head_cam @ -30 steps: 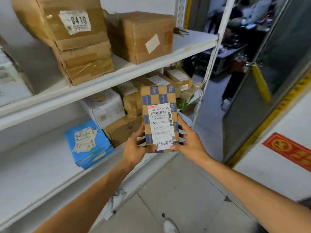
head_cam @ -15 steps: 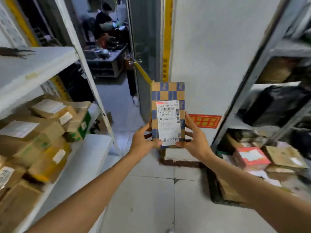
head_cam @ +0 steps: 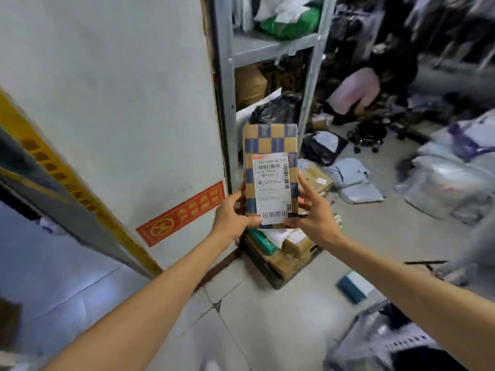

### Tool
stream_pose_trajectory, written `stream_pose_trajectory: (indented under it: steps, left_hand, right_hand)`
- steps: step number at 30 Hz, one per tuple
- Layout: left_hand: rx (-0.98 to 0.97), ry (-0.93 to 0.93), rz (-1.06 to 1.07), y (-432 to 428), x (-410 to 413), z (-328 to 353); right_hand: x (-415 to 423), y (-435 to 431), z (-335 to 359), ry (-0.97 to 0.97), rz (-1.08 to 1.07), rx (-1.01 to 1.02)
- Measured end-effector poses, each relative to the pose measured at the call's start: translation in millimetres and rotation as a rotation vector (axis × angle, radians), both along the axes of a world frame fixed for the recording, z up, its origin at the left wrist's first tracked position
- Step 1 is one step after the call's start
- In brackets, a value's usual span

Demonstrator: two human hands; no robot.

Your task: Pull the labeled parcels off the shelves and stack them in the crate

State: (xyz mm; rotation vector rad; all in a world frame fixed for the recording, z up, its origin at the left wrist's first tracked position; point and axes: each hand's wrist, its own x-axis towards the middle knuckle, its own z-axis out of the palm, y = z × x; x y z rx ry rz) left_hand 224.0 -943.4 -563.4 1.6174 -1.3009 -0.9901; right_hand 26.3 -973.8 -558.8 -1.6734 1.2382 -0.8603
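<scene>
- Parcel (head_cam: 270, 140), a flat cardboard box printed in blue and tan checks, stands upright in the air in front of the person, clear of both shelf and floor.
- White shipping label (head_cam: 272, 188) with barcodes covers its lower front and faces the camera.
- Left hand (head_cam: 231, 218) grips the parcel's lower left edge, with the thumb across the front bottom corner and the fingers curled behind.
- Right hand (head_cam: 314, 218) holds the lower right edge, thumb by the label's bottom corner, fingers spread up the side and round the back.
- Metal shelf unit (head_cam: 225, 103) rises just behind the parcel. It carries a black bag (head_cam: 276, 109) on a middle level and a green bag (head_cam: 292, 22) higher up.
- Cardboard boxes (head_cam: 289, 255) lie piled on the floor at the shelf's foot, below the hands.
- Grey slotted crate (head_cam: 388, 341) sits in the lower right corner, blurred and well apart from the parcel; its contents cannot be made out.
- Teal box (head_cam: 351, 289) lies on the floor between the pile and the crate.
- White wall (head_cam: 120, 89) on the left bears a red sign (head_cam: 184, 212).
- Plastic-wrapped bundles (head_cam: 450, 183) cover the floor at right.
</scene>
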Motion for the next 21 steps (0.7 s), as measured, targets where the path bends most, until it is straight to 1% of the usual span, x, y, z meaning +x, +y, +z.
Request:
stream_pose_trajectory:
  steps: [3, 6, 11, 17, 21]
  left_hand:
    - [0.016, 0.007, -0.160, -43.4, -4.5, -3.6]
    - [0.043, 0.000, -0.265, -79.7, -1.8, -6.9]
    - [0.070, -0.025, -0.457, -133.2, -7.4, -5.5]
    - [0.151, -0.045, -0.639, -177.2, -53.1, -25.6]
    - [0.244, -0.042, -0.702, -207.4, -91.1, -40.9]
  right_hand:
    - [-8.3, -13.7, -1.7, 0.022, -0.138, -0.005]
    - [-7.9, -25.6, -1.5, 0.059, -0.252, -0.007]
    - [-7.4, -42.8, -7.4, 0.025, -0.433, 0.041]
    - [-32.6, -54.1, -26.5, -0.027, -0.625, 0.124]
    - [-66.2, -71.3, -40.5, -0.044, -0.696, 0.180]
